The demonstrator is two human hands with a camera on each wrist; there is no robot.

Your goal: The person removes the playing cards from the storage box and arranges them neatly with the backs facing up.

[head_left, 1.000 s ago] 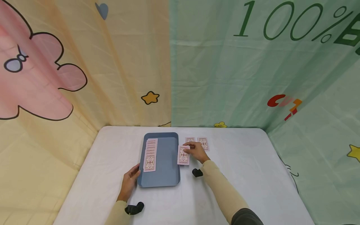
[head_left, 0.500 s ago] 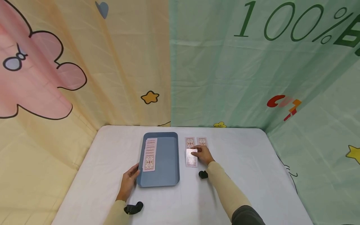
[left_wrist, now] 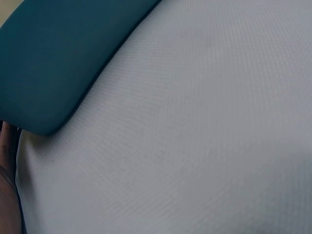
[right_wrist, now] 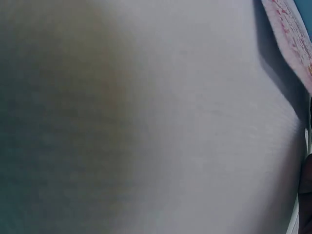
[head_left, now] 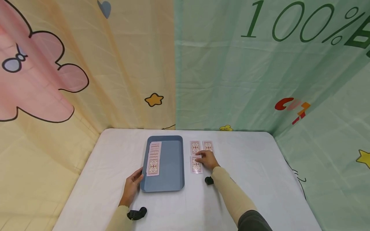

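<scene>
My right hand [head_left: 208,159] pinches a playing card [head_left: 196,167], back side up, by its upper edge, low over the table to the right of the blue tray [head_left: 172,166]. In the right wrist view part of the card [right_wrist: 292,36] shows tilted above the cloth, a shadow beneath it. Inside the tray, a column of overlapping face-down playing cards [head_left: 154,165] lies along the left side. My left hand [head_left: 132,187] holds the tray's left edge with thumb and fingers. The left wrist view shows the tray's corner [left_wrist: 53,73] with a sliver of hand [left_wrist: 7,180] below.
Two face-down cards lie side by side beyond my right hand, a left card [head_left: 195,147] and a right card [head_left: 208,146] partly covered by the fingers. The table has a white cloth [head_left: 245,166]. Printed curtains [head_left: 219,80] stand around its back and sides.
My right hand has carried the card rightward from beside the tray's rim, then lowered it slightly toward me, below the left loose card. My left hand and the tray have stayed in place.
</scene>
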